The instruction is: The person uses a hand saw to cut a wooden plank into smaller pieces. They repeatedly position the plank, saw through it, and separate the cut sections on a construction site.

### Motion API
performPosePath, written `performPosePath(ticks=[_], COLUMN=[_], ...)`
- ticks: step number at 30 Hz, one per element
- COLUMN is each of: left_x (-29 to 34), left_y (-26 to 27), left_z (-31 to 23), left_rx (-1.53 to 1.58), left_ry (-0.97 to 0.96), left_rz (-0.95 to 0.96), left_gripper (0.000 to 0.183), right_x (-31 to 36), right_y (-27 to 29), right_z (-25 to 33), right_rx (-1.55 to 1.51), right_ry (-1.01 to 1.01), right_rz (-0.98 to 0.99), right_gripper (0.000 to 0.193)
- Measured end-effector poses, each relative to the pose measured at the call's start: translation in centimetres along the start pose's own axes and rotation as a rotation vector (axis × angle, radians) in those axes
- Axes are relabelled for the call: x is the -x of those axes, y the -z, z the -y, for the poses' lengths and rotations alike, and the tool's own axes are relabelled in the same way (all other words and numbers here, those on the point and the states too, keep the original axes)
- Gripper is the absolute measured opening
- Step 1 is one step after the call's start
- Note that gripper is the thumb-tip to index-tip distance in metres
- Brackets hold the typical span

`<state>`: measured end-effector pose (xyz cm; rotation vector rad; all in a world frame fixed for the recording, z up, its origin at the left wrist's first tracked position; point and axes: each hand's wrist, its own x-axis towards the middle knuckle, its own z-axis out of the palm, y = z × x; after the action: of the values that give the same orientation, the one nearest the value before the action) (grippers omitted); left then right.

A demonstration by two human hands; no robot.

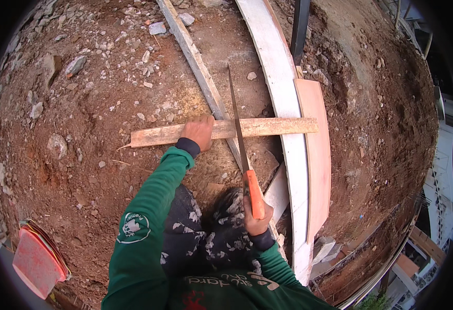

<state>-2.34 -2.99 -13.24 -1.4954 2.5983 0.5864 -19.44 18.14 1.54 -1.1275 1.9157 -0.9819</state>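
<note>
A rough wooden batten (pixel 268 126) lies across a long grey plank (pixel 195 59) and a white curved board (pixel 275 67) on red earth. My left hand (pixel 199 132) presses down on the batten near its middle. My right hand (pixel 256 219) grips the orange handle of a hand saw (pixel 237 119), whose dark blade crosses the batten just right of my left hand. Both arms wear green sleeves.
A reddish plywood sheet (pixel 317 155) lies beside the white board. A dark upright post (pixel 300 28) rises at the top. Stones (pixel 74 64) are scattered over the soil. A red flat object (pixel 35 261) sits at lower left. Building edges show at far right.
</note>
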Motion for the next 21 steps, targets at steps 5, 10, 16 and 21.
performPosePath(ticks=[5, 10, 16, 21], left_x=[-2.1, -3.2, -2.0, -3.2], left_y=[1.9, 1.3, 1.5, 2.8], left_z=[2.5, 4.0, 3.2, 2.6], left_rx=[-0.038, -0.020, -0.026, 0.111], left_ry=[0.050, 0.096, 0.038, 0.081], left_rz=[-0.075, -0.054, 0.055, 0.193], left_gripper=[0.040, 0.048, 0.051, 0.053], right_x=[-3.2, -4.7, -2.6, -3.3], right_y=[-1.1, -1.7, -1.4, -1.5], right_z=[-0.8, -1.1, 0.1, 0.4], right_rx=[0.038, -0.117, -0.069, 0.070], right_ry=[0.027, -0.013, -0.069, 0.026], right_rz=[0.023, 0.073, 0.030, 0.022], right_gripper=[0.010, 0.011, 0.018, 0.014])
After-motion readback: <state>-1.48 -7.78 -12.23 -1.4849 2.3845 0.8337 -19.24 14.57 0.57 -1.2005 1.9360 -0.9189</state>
